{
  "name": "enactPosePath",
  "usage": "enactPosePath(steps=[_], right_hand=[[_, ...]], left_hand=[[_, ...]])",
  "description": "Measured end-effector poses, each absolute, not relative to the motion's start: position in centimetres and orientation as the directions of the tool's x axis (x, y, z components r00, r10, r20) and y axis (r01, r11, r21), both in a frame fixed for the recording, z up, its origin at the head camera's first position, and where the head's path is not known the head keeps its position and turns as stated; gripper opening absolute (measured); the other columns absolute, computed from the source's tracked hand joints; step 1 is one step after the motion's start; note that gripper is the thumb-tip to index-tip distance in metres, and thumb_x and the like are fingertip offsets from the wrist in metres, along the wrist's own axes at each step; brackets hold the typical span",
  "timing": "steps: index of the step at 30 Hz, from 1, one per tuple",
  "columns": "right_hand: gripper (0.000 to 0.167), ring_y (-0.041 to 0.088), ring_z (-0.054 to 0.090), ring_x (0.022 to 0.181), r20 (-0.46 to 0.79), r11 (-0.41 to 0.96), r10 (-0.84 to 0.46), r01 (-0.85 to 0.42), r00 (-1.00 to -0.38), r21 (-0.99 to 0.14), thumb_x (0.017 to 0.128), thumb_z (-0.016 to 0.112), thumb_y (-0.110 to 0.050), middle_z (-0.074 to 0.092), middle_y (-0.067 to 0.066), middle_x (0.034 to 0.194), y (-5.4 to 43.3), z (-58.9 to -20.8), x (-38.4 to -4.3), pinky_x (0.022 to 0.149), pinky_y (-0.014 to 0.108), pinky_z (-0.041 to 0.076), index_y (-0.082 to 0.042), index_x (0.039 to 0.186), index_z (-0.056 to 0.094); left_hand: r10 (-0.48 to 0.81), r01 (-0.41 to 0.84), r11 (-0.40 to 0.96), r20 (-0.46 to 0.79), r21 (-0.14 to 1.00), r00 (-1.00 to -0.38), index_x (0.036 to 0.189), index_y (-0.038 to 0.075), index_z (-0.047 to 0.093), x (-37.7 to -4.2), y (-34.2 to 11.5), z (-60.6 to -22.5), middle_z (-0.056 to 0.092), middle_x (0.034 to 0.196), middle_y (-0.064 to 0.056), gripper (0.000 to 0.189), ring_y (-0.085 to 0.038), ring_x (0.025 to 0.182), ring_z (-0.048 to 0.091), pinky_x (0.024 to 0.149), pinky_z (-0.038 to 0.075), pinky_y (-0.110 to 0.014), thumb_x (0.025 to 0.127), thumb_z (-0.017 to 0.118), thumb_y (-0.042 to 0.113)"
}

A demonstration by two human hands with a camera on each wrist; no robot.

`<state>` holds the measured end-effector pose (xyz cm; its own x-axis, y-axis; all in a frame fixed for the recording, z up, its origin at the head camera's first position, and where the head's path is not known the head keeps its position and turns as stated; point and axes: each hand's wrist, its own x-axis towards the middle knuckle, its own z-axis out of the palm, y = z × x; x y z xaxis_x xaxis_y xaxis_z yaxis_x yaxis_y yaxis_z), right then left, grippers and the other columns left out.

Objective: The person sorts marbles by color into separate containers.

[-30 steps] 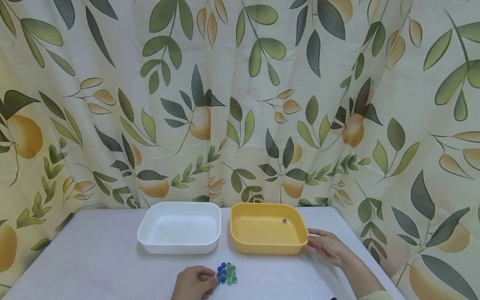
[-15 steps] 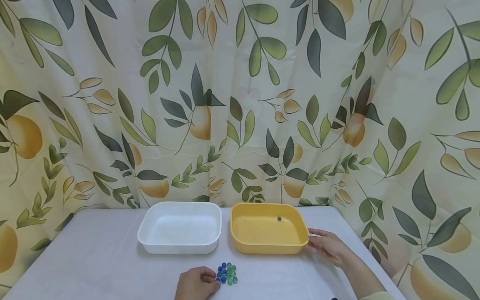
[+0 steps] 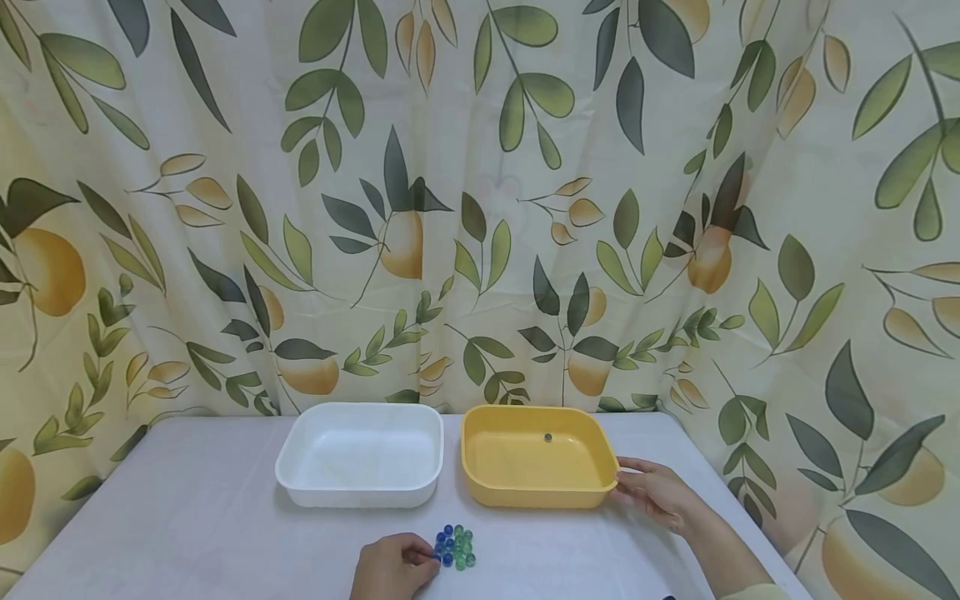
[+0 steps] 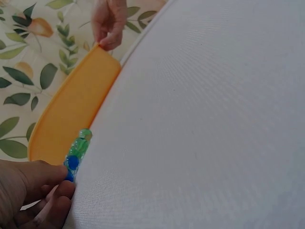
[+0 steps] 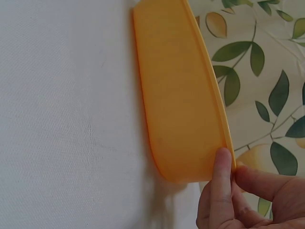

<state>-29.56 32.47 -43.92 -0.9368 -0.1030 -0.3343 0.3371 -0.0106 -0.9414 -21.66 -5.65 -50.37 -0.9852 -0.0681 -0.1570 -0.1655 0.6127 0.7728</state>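
My left hand [image 3: 393, 567] is at the left side of a cluster of glass marbles [image 3: 460, 550] on the white cloth, blue ones on the left, green ones on the right. In the left wrist view its thumb and forefinger pinch a blue marble [image 4: 69, 177] at the near end of the cluster. My right hand [image 3: 658, 493] grips the right end of a yellow tray [image 3: 536, 497]. Seen in the right wrist view, the fingers [image 5: 221, 176] lie on both sides of the tray's rim at a corner. One small dark marble [image 3: 548, 437] lies inside the tray.
A white tray [image 3: 356, 497] stands left of the yellow one, with a narrow gap between them. Behind the table [image 3: 187, 508] hangs a curtain [image 3: 465, 333] printed with leaves and fruit. A small dark object [image 3: 669, 597] shows at the bottom edge.
The marble in the yellow tray has rolled to the left. My left hand has shifted slightly right against the cluster. The right hand keeps its grip on the tray.
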Motion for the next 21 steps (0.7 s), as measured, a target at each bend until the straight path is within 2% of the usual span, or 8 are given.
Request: enactPosePath(steps=[18, 21], right_hand=[[0.066, 0.014, 0.069, 0.087, -0.331, -0.016, -0.104, 0.335, -0.938, -0.942, 0.095, 0.054, 0.007, 0.066, 0.008, 0.099, 32.48, -44.04, -29.6, 0.086, 0.032, 0.059, 0.017, 0.148, 0.015], [0.066, 0.015, 0.069, 0.088, -0.334, -0.015, -0.099, 0.337, -0.937, -0.942, 0.095, 0.054, 0.007, 0.066, 0.009, 0.101, 32.44, -44.0, -29.61, 0.087, 0.032, 0.059, 0.017, 0.148, 0.016]], left_hand=[[-0.073, -0.149, 0.654, -0.135, 0.742, -0.988, 0.085, 0.016, 0.075, -21.65, -5.38, -50.36, 0.062, 0.069, 0.007, 0.006, -0.012, 0.068, 0.053, 0.067, 0.046, -0.033, 0.081, 0.079, 0.018], [-0.091, -0.183, 0.629, -0.162, 0.756, -0.983, 0.086, 0.015, 0.075, -21.63, -5.43, -50.51, 0.063, 0.069, 0.007, 0.007, -0.012, 0.068, 0.054, 0.066, 0.047, -0.033, 0.081, 0.079, 0.019]])
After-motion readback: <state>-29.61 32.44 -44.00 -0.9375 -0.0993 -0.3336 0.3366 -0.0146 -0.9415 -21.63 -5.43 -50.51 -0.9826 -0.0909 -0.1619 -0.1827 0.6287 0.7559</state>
